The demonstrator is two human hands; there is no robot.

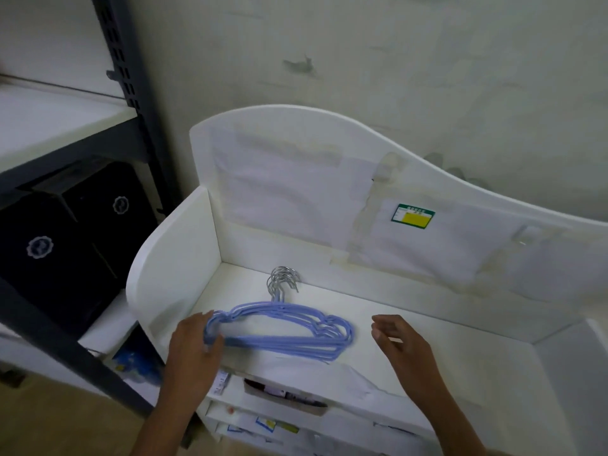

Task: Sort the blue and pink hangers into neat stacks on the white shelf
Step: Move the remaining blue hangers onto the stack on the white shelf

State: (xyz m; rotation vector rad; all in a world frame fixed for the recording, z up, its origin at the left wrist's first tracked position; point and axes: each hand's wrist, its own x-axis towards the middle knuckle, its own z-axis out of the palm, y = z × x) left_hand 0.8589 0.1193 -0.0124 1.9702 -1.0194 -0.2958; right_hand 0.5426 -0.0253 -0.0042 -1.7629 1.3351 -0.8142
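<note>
Fingers (pixel 210 319) of the left hand (pixel 194 343) are curled round the left end of the blue hangers (pixel 279 329), which are gripped there, at about 9 o'clock of the stack. Fingers of the right hand (pixel 399 340) are seen loosely spread and relaxed, with nothing held; a gap is left between them and the right end of the stack, at its 3 o'clock.

From the head view, the stack is seen lying flat on the top board of the white shelf (pixel 444 353), its metal hooks (pixel 283 279) pointed toward 12 o'clock and lying close to the tall back panel (pixel 296 179). At 9 o'clock the stack is bounded by the rounded side panel (pixel 171 268), close beside the left hand, so little room is left on that side. Toward 3 o'clock a broad stretch of bare board is seen, closed off far out by the right wall of the shelf. At 6 o'clock the front edge of the board is near the stack; below it, cluttered lower compartments (pixel 283 396) are seen. A green and yellow label (pixel 413 216) is stuck to the back panel at about 1 o'clock. A dark metal rack (pixel 138 103) with black boxes (pixel 65 251) is seen at 9 to 10 o'clock, apart from the shelf.
</note>
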